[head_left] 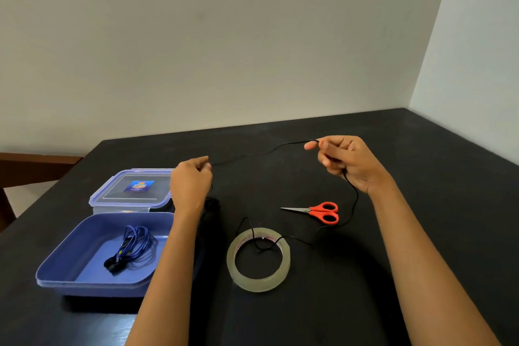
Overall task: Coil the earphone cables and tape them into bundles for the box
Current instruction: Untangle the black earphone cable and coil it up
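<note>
Two bare forearms, no sleeves, hands (191, 180) unadorned

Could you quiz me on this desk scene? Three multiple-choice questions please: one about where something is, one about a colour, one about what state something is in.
1. Where does the blue earphone bundle lie?
A. in the open blue tray
B. on the tape roll
C. beside the scissors

2. What colour are the handles of the scissors?
A. green
B. red
C. yellow

3. What state is the black cable in?
A. taped in a bundle
B. cut in two
C. stretched between both hands

Answers:
1 A, the blue coil rests on the tray floor.
2 B, both handle loops are red.
3 C, the left hand and right hand each pinch it, and its loose end trails across the tape roll.
</note>
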